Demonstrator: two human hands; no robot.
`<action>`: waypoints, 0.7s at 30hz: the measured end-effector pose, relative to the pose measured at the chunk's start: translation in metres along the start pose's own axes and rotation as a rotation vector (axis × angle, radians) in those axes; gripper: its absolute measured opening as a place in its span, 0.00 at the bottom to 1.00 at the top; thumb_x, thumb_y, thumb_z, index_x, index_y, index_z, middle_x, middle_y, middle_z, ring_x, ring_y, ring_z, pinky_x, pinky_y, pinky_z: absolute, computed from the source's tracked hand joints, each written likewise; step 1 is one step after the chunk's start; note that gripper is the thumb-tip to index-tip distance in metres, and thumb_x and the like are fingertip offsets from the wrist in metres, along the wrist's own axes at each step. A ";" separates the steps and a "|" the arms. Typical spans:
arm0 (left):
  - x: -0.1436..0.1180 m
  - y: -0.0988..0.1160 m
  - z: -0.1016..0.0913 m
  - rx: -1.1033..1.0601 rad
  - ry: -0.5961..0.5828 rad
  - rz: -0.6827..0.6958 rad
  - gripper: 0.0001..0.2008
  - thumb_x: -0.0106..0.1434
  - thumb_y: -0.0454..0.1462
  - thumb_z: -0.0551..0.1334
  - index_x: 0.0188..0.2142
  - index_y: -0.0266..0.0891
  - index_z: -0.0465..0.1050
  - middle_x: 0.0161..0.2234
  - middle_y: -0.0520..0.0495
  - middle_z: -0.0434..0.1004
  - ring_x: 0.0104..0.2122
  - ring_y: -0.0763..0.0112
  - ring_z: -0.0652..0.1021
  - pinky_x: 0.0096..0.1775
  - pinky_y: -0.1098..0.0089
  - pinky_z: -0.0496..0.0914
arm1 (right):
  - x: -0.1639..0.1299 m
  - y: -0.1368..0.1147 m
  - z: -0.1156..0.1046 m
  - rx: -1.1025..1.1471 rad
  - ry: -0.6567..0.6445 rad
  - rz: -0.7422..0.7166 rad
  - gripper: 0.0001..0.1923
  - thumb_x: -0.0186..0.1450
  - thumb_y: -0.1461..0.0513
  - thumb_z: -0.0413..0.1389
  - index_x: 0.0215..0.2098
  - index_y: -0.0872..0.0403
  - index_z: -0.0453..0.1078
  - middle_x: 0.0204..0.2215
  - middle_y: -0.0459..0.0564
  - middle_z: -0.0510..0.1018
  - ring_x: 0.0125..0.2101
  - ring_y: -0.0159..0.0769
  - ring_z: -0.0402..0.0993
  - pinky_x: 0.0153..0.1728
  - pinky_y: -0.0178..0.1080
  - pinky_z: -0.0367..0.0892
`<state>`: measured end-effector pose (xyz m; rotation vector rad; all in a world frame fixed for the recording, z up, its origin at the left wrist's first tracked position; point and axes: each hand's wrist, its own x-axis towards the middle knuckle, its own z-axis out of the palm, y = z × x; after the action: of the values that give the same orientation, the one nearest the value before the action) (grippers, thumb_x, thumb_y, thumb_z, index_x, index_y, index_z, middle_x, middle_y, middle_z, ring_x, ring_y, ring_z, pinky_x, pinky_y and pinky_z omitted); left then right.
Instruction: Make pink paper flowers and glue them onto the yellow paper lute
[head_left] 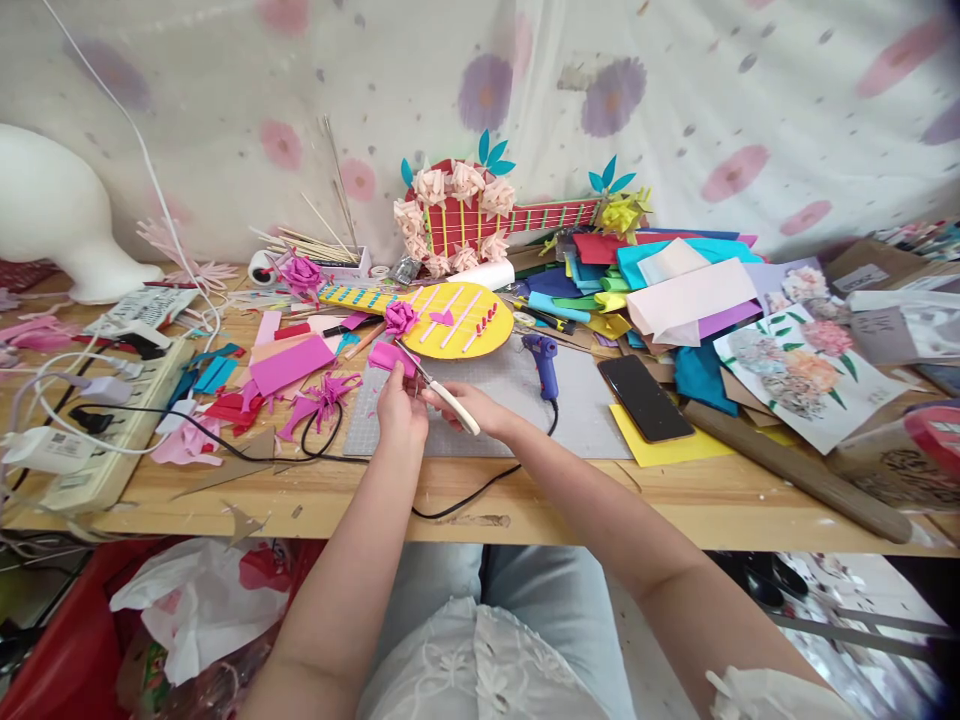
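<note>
Pink foam, a small folded piece [388, 357], sits pinched in the fingers of the left hand [401, 410], held up just above the near edge of the grey cutting mat [525, 400]. The right hand [480, 408] is closed round the white handles of a pair of scissors [442, 392], whose blades point up and left into the pink piece, so the tips lie very close to the left fingertips.

That closeness is the main hazard, as I judge it: a snip taken too deep could nick a left finger, or cut past the intended line and spoil the strip. The piece is small and soft, so it could also twist or slip out of the pinch as the blades close.

Behind the mat lies a yellow paper guitar [450, 318] with a pink flower on it. On the mat's back edge stands a blue glue gun [544, 362]; its black cord [450, 500] runs over the mat's front edge and loops near the right forearm. A drag of that arm could catch the cord and tip the gun, whose nozzle may be hot, though I cannot tell whether it is on.

Right of the mat a dark phone [645, 397] rests on yellow paper. Left of the mat lie pink offcuts [289, 365] and a power strip [112, 440] crowded with plugs.
</note>
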<state>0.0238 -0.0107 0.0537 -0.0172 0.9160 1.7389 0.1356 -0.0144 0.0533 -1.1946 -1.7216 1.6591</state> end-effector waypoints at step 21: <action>-0.006 0.017 -0.006 0.091 0.028 0.087 0.07 0.57 0.29 0.59 0.24 0.36 0.65 0.21 0.55 0.68 0.21 0.82 0.70 0.30 0.78 0.67 | -0.002 -0.008 -0.003 -0.182 -0.017 0.033 0.29 0.50 0.38 0.54 0.23 0.54 0.57 0.15 0.40 0.63 0.16 0.24 0.58 0.17 0.31 0.53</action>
<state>0.0095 -0.0205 0.0613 0.0592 1.0286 1.7789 0.1367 -0.0134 0.0620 -1.2993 -1.9068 1.5622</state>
